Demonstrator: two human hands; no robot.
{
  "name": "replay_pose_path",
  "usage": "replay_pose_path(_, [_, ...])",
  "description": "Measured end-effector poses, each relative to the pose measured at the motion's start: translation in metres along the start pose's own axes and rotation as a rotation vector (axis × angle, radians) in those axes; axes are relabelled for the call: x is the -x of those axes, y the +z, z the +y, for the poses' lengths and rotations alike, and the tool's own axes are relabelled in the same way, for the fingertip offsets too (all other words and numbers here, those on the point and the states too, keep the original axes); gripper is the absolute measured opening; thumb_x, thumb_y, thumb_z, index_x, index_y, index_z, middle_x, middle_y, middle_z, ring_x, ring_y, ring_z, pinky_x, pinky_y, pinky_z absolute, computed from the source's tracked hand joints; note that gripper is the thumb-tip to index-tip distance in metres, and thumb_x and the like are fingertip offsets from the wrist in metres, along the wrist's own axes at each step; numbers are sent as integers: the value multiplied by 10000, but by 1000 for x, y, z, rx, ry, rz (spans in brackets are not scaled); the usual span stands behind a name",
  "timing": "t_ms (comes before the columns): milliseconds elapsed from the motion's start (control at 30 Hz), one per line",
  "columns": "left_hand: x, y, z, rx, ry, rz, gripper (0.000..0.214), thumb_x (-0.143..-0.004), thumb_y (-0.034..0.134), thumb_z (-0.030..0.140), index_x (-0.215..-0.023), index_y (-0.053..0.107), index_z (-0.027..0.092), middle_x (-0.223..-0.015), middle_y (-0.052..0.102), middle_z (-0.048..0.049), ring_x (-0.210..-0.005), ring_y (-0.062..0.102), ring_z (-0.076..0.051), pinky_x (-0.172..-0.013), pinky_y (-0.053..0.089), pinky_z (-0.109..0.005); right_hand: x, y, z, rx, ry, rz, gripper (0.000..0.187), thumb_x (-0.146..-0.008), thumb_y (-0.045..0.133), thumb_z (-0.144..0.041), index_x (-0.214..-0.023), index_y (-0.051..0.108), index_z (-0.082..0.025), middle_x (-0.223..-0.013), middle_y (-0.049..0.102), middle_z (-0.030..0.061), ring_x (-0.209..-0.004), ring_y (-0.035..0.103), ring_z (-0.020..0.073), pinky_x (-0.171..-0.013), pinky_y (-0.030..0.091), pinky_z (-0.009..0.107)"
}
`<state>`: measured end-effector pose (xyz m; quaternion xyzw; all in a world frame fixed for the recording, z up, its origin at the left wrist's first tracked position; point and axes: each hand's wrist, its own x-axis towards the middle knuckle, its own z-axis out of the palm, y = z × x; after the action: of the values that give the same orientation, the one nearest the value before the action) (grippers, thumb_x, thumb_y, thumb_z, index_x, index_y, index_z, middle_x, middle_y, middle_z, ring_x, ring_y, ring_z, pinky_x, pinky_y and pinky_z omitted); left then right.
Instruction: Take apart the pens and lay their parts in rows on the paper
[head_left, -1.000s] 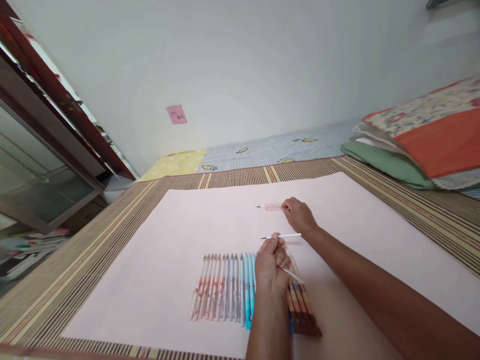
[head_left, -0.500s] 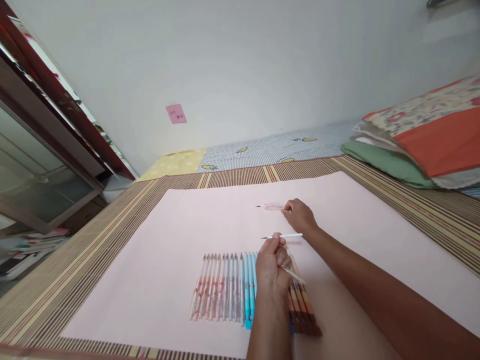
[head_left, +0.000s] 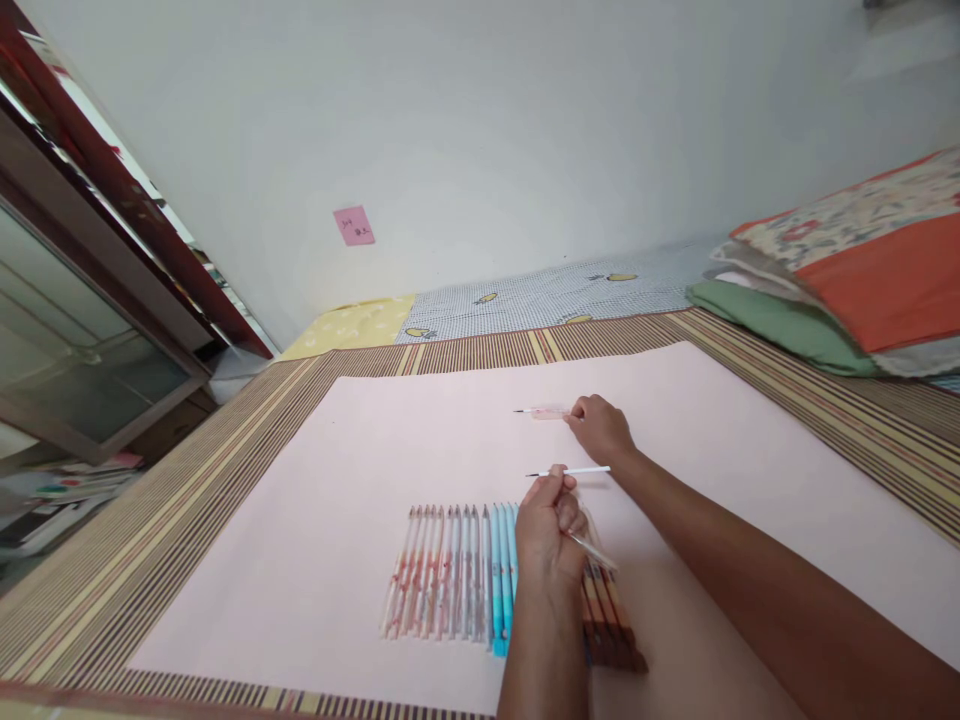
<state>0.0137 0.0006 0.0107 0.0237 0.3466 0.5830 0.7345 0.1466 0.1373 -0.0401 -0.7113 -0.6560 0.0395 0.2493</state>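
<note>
white refill (head_left: 594, 469): smooth plastic | pink sheet (head_left: 300, 480): matt, paper-like | bedding (head_left: 862, 285): cloth

Refill (head_left: 596, 469) white, dark tip; pen barrel (head_left: 551, 413) see-through, pinkish; leftmost pens (head_left: 411, 575) clear with red-pink blotches; next pens (head_left: 466, 575) greyish, pattern blurred; middle pens (head_left: 496, 575) light blue, turquoise lower ends; rightmost pens (head_left: 619, 630) tan to dark brown; large sheet (head_left: 300, 540) plain pale pink; mat (head_left: 217, 500) tan, dark stripes, reddish lines; note (head_left: 354, 225) pink, dark writing; back cloth (head_left: 525, 300) blue-white check, yellow motifs; folded fabric (head_left: 885, 290) orange plus cream floral.
</note>
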Motion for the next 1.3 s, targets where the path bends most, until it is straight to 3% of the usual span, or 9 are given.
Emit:
replay_pose_path(233, [-3, -2, -2, -2, 10, -14, 282, -741, 862, 183, -682, 595, 114, -593, 622, 15, -327, 201, 21, -338, 153, -148, 0, 1, 1, -32, 0, 14, 149, -884, 634, -279, -760, 640, -196, -884, 681, 58, -779, 604, 188, -727, 379, 314])
replay_pose_path(367, [-6, -5, 0, -7, 28, -21, 289, -723, 866, 181, -680, 587, 121, -593, 622, 17, -327, 206, 19, -340, 145, -150, 3, -10, 1, -236, 28, 31, 98, -818, 625, -242, -731, 641, -202, -807, 694, 38, -735, 589, 174, -681, 391, 293])
replay_pose_path(467, [-8, -8, 1, -22, 45, -10, 253, -723, 855, 172, -719, 609, 114, -600, 631, 15, -319, 223, 14, -338, 145, -154, 15, -39, -2, -547, -27, -61, 165, -809, 611, -333, -741, 677, -197, -707, 676, 14, -682, 578, 169, -633, 409, 283])
replay_pose_path(533, [-9, -9, 1, -32, 67, 12, 250, -713, 856, 172, -744, 615, 112, -605, 630, 21, -312, 228, 11, -334, 144, -160, 28, -67, -6, -685, -127, -201, 277, -825, 616, -440, -769, 711, -185, -691, 673, 12, -669, 581, 168, -630, 424, 288])
replay_pose_path(633, [-11, -10, 0, -52, 109, 42, 282, -690, 871, 193, -748, 604, 122, -609, 626, 29, -305, 240, 7, -334, 147, -167, 54, -106, -14, -682, -297, -409, 293, -851, 635, -458, -855, 767, -195, -814, 736, 33, -762, 636, 183, -699, 457, 297])
replay_pose_path(733, [-13, -11, -1, -75, 129, 44, 311, -675, 881, 220, -735, 588, 135, -612, 628, 28, -306, 243, 7, -339, 147, -170, 75, -125, -20, -558, -390, -460, 213, -885, 610, -361, -892, 773, -224, -897, 752, 33, -821, 664, 188, -736, 466, 297])
replay_pose_path(1000, [-14, -13, -3, -83, 152, 10, 381, -605, 925, 266, -733, 590, 137, -628, 635, 20, -322, 251, 13, -351, 152, -170, 89, -104, -16, -306, -458, -230, 142, -894, 538, -209, -871, 676, -232, -927, 676, 38, -775, 619, 171, -680, 445, 292])
replay_pose_path(1167, [-15, -14, -3, -98, 147, 13, 407, -609, 933, 319, -735, 589, 143, -627, 635, 16, -330, 222, 16, -356, 138, -173, 90, -98, -14, -257, -480, -255, 173, -926, 512, -220, -845, 664, -236, -912, 650, 36, -779, 620, 172, -672, 449, 287])
replay_pose_path(1300, [-15, -13, -3, -63, 126, 14, 357, -643, 902, 275, -785, 605, 138, -677, 677, -15, -334, 234, 12, -359, 147, -174, 76, -90, -7, -260, -454, -177, 179, -943, 502, -225, -859, 660, -233, -919, 649, 37, -799, 614, 177, -703, 449, 291])
